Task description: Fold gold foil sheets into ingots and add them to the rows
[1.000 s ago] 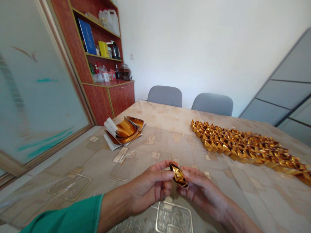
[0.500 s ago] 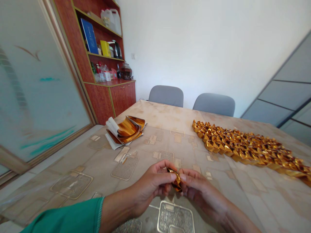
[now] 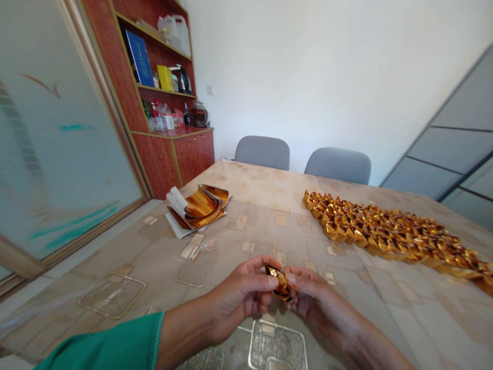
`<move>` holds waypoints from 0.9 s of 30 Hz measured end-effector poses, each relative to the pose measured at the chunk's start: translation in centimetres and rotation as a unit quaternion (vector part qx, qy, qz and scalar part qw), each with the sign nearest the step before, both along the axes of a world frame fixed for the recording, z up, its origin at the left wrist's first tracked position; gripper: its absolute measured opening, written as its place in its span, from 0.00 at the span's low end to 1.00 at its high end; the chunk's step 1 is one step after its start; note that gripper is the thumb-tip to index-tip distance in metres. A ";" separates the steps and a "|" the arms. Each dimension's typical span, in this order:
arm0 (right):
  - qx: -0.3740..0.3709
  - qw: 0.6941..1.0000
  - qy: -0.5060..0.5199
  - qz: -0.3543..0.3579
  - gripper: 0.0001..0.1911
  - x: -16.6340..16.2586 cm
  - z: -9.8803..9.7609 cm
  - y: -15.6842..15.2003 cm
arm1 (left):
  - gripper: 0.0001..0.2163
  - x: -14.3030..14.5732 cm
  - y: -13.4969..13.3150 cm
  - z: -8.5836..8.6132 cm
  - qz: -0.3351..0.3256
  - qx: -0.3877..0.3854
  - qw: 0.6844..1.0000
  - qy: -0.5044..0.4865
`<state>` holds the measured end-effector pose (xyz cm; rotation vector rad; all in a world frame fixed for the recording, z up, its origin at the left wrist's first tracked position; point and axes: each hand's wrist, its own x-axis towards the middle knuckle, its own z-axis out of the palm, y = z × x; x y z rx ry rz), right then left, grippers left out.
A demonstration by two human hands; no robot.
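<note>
A small folded piece of gold foil paper (image 3: 279, 283) is pinched between both hands just above the table, near its front edge. My left hand (image 3: 241, 299) has thumb and fingers closed on the piece's left end. From the other side my right hand (image 3: 318, 302) grips it with fingers curled. Far to the left lies a stack of flat gold foil sheets (image 3: 198, 204). Several finished gold folded pieces (image 3: 389, 234) lie in rows across the right half of the table.
The table (image 3: 146, 257) has a beige patterned cloth. Two grey chairs (image 3: 262, 152) stand at its far side. A red wooden cabinet (image 3: 169, 149) with shelves of bottles and a kettle stands at the back left, beside a frosted glass door (image 3: 57, 144).
The hands have closed in together on the gold piece and turned it; less of it shows between the fingers than a second ago.
</note>
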<state>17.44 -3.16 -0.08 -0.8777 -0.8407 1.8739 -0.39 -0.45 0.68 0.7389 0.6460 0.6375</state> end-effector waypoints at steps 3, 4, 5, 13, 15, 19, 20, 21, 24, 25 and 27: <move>0.010 1.000 -0.013 0.010 0.12 0.0 -0.2 0.0 | 0.18 0.0 -0.1 0.3 -0.001 -0.004 1.000 0.016; 0.013 1.000 -0.019 0.012 0.12 0.0 -0.3 0.1 | 0.18 0.0 -0.2 0.3 0.001 -0.003 1.000 0.023; 0.016 1.000 -0.023 0.012 0.12 0.0 -0.3 0.1 | 0.18 0.0 -0.2 0.3 0.001 -0.003 1.000 0.028; 0.029 0.998 -0.031 0.048 0.12 -0.1 -0.2 0.1 | 0.18 0.0 -0.1 0.2 -0.026 0.005 0.998 0.057; 0.025 0.998 -0.029 0.040 0.12 0.0 -0.1 0.2 | 0.17 -0.2 0.1 0.2 -0.031 0.005 0.998 0.054; -0.015 1.000 0.006 -0.011 0.12 0.5 0.1 0.3 | 0.19 -0.5 0.4 0.0 -0.022 0.079 0.996 0.029; -0.025 0.999 0.013 -0.016 0.13 0.6 0.1 0.3 | 0.21 -0.5 0.5 -0.1 -0.017 0.114 0.993 0.019; -0.031 0.999 0.014 -0.016 0.14 0.7 0.0 0.3 | 0.22 -0.5 0.5 -0.3 -0.015 0.148 0.989 0.007; -0.020 1.000 -0.007 -0.020 0.16 0.8 -0.1 0.2 | 0.17 -0.1 0.6 -0.5 -0.021 0.205 0.978 -0.028; -0.001 0.999 -0.027 -0.029 0.16 0.8 0.0 0.2 | 0.14 -0.1 0.6 -0.5 -0.013 0.216 0.976 -0.034; 0.071 0.991 -0.097 -0.062 0.18 0.9 0.2 0.0 | 0.11 0.0 0.7 -0.5 0.027 0.242 0.970 -0.017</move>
